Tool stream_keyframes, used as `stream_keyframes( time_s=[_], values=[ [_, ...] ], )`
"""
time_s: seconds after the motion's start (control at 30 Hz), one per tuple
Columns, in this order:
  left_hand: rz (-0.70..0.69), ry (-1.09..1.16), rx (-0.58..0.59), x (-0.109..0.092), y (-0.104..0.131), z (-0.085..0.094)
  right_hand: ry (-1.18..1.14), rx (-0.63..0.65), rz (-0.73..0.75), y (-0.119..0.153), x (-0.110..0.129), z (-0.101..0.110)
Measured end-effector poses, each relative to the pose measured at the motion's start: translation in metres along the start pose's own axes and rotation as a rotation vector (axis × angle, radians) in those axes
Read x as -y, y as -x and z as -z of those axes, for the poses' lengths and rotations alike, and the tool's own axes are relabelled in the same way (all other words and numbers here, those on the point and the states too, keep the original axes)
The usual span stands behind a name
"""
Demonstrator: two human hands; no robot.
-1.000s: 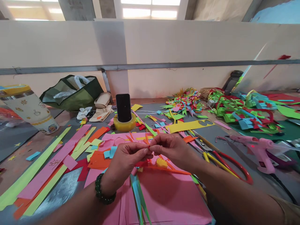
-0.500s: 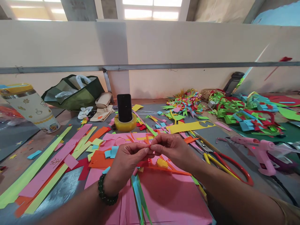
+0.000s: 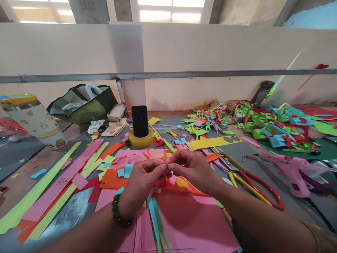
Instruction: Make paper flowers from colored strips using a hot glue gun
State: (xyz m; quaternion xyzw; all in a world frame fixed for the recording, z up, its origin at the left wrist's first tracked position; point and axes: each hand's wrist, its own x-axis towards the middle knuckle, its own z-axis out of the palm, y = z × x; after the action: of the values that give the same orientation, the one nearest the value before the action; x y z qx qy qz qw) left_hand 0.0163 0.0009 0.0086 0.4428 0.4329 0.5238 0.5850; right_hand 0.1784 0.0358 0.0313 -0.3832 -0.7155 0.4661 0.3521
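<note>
We have left hand (image 3: 143, 181) and right hand (image 3: 196, 172) pinched together above pink sheets (image 3: 192, 221), gripping a tiny piece, too hidden to identify. Paper decorations (image 3: 207, 115) sit piled behind, seemingly done; loose strips (image 3: 64, 181) look unused. We judge: midway.

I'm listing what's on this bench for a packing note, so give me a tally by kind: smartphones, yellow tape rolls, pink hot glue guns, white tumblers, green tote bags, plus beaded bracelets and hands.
Smartphone: 1
Yellow tape roll: 1
Pink hot glue gun: 1
White tumbler: 1
Green tote bag: 1
Beaded bracelet: 1
Hands: 2 (left hand, right hand)
Total: 8
</note>
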Motion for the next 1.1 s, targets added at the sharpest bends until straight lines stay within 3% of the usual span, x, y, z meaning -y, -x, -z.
stream_keyframes(
  time_s=[0.2,0.47,0.7,1.1],
  values=[
    [-0.077,-0.053,-0.071,-0.002,-0.0024,0.0017,-0.106,0.152,-0.075,-0.0023,-0.0029,0.005],
    [-0.181,-0.205,-0.052,-0.003,0.0006,0.0,-0.021,0.099,-0.032,-0.0025,-0.0017,0.0021],
    [-0.024,-0.055,0.007,-0.003,0.0014,-0.0016,0.106,0.071,0.051,-0.0007,-0.0024,-0.0006],
    [-0.028,-0.111,0.045,-0.002,0.0007,-0.0008,0.189,0.085,0.052,-0.0005,-0.0039,-0.0018]
  ],
)
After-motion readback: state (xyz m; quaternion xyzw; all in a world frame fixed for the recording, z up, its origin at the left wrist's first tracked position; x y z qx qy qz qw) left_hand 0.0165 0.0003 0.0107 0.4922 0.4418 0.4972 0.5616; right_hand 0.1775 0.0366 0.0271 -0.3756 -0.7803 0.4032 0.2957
